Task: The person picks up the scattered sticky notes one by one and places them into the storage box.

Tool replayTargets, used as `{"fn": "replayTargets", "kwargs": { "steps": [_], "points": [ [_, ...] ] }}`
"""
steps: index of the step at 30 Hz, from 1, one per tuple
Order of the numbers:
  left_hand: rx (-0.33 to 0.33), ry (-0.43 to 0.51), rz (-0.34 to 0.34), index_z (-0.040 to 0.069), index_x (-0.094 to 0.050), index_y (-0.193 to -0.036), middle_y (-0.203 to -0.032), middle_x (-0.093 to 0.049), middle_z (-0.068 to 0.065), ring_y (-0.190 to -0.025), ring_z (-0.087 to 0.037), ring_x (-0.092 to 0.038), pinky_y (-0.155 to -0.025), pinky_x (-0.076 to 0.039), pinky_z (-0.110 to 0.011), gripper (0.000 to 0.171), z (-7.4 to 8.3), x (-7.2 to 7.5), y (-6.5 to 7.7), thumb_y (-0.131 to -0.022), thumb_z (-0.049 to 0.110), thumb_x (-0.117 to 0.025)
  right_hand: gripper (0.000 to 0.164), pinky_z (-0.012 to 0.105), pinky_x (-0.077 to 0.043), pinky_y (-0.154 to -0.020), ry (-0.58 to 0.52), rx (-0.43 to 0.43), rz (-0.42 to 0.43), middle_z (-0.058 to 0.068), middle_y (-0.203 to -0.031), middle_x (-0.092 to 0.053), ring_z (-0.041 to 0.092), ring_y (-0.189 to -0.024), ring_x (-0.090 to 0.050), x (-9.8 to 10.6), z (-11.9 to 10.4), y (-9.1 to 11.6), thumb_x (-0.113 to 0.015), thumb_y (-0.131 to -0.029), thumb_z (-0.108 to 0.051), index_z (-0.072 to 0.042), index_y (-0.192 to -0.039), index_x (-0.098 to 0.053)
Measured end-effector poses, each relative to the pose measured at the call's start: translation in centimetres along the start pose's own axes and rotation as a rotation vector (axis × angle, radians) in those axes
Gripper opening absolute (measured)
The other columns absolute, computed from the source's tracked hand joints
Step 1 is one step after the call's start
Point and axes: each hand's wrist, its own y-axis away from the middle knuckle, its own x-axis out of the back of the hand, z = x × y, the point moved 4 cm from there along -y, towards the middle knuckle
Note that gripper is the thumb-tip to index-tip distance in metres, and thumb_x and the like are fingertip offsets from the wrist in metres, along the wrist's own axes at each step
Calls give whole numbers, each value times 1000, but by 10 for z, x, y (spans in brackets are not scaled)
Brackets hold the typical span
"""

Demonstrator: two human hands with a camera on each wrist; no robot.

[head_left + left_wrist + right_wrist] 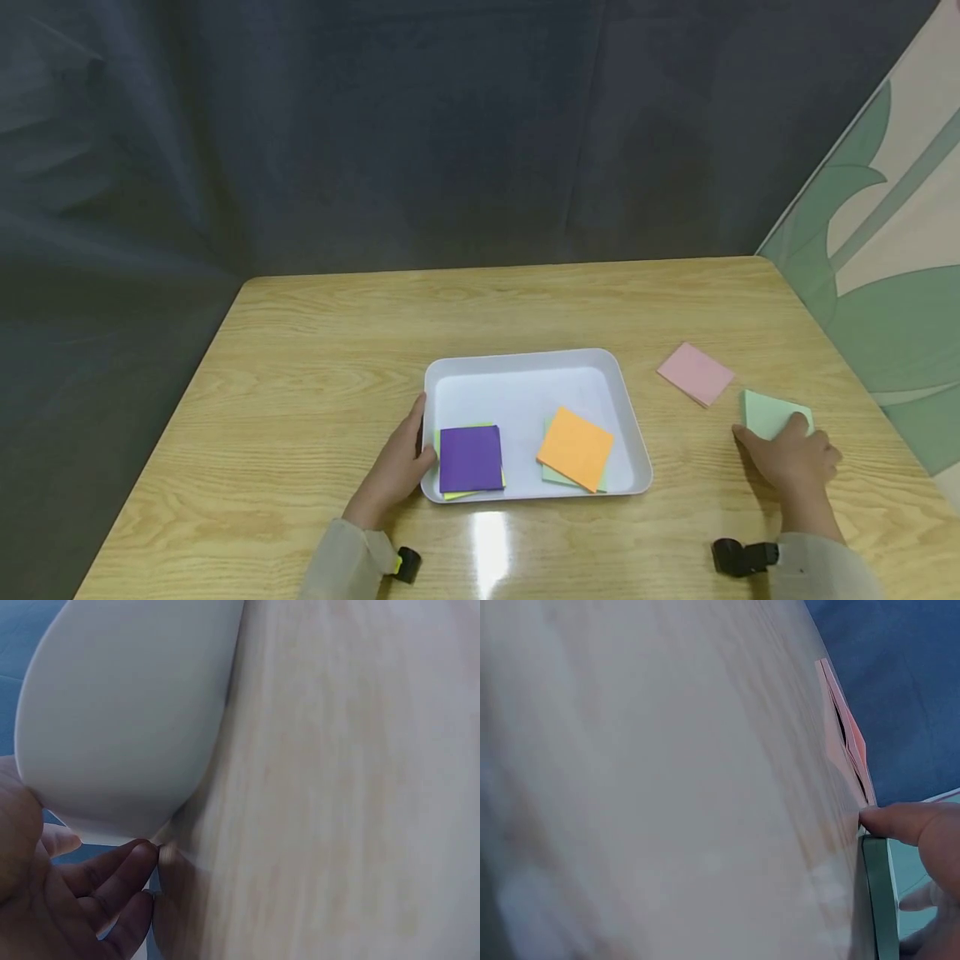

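Observation:
A white tray lies on the table, and my left hand holds its left side, thumb at the rim and fingers along the outer wall. In the left wrist view, the fingers of the left hand curl in by the corner of the tray. At the right, my right hand grips a light green sticky-note pad, thumb at its left edge and fingers over it. The right wrist view shows the thick edge of the green pad under the hand.
In the tray, a purple pad lies over yellow-green paper, and an orange pad lies askew over pale green. A pink pad lies between tray and right hand. Dark cloth hangs behind the wooden table.

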Motion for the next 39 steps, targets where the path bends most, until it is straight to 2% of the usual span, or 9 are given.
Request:
{"fn": "replayTargets", "kwargs": {
  "steps": [6, 12, 15, 24, 32, 39],
  "points": [
    [-4, 12, 0, 1, -9, -137, -140, -26, -24, -124, -30, -24, -102, -22, -50, 73, 1, -2, 1, -75, 0, -46, 83, 67, -28, -74, -9, -44, 40, 47, -95, -26, 62, -91, -23, 1, 7, -1, -53, -77, -41, 22, -114, -15],
    [2, 9, -7, 1, -9, -137, -140, -26, -24, -125, -31, -24, -102, -22, -50, 72, 2, -2, 1, -75, 1, -46, 87, 66, -25, -76, -87, -65, 65, 48, -103, -24, 59, -94, -22, 3, 5, 5, -57, -75, -39, 15, -126, -11],
    [5, 9, -5, 2, -9, -137, -140, -26, -24, -125, -31, -23, -102, -22, -50, 72, 1, -3, 0, -75, 1, -46, 87, 65, -25, -76, -110, -50, 90, 48, -106, -24, 57, -94, -22, 4, -1, 9, -57, -74, -36, 13, -128, -11],
    [16, 6, -14, 2, -8, -138, -141, -24, -23, -125, -31, -22, -103, -21, -50, 72, 1, -3, -1, -76, 2, -46, 77, 63, -22, -78, -139, 103, 184, 46, -107, -33, 54, -91, -30, 3, -27, 26, -59, -73, -25, 17, -124, -20],
    [1, 18, -8, 1, -8, -137, -141, -24, -24, -125, -30, -23, -102, -22, -50, 72, 0, -1, 0, -75, 0, -45, 71, 63, -22, -77, -231, 300, 273, 41, -105, -41, 51, -90, -34, 6, -63, 46, -64, -69, -17, 17, -120, -29],
    [7, 14, -9, 1, -8, -137, -140, -24, -24, -125, -31, -23, -102, -22, -51, 72, -1, 0, 1, -75, 1, -45, 70, 63, -23, -79, -250, 403, 285, 41, -106, -42, 49, -91, -36, 4, -88, 58, -67, -65, -14, 16, -118, -33]
  ]
}}
